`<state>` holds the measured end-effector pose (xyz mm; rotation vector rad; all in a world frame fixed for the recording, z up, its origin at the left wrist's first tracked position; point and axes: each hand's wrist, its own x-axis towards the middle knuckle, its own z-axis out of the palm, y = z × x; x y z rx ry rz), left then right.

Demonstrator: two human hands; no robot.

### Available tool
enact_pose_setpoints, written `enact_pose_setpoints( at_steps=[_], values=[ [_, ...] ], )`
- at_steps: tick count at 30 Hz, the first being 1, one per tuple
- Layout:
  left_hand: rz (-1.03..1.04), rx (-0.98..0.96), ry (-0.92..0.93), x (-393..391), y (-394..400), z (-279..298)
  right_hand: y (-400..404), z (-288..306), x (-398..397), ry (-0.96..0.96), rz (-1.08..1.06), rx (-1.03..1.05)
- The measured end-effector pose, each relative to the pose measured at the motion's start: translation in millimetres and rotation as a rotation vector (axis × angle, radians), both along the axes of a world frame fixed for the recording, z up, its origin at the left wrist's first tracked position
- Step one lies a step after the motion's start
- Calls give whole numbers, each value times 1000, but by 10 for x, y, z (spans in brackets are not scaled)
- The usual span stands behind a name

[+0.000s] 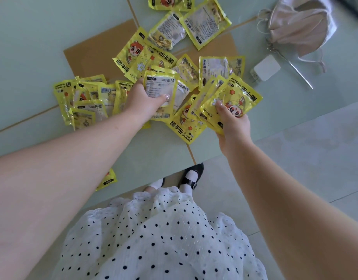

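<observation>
Several yellow hand warmer packets lie scattered over a glass table point(32, 37). My left hand point(142, 98) grips one packet point(161, 85) that shows its white label side, thumb on top. My right hand point(233, 122) holds a fanned stack of packets point(232, 100) with a cartoon figure on the front, thumb pressed on the top one. A loose pile of packets point(87, 100) lies to the left of my left hand. More packets point(204, 25) lie at the far side of the table.
A pinkish drawstring bag point(301, 27) lies at the far right, with a white charger point(266, 67) and a metal stick point(295, 69) beside it. Brown cardboard point(99, 51) shows under the glass. One packet point(107, 179) lies at the table's near edge. My dotted skirt and black shoes are below.
</observation>
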<state>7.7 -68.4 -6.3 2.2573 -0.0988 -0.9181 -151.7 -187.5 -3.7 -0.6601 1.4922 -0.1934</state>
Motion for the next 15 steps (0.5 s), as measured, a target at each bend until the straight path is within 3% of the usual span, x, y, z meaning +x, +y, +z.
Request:
enact_pose_setpoints(
  at_steps=[7, 15],
  values=[
    [222, 7, -10, -13, 176, -2, 88, 46, 49, -24, 1, -13],
    [183, -84, 154, 167, 407, 131, 494, 157, 19, -130, -160, -63]
  ],
)
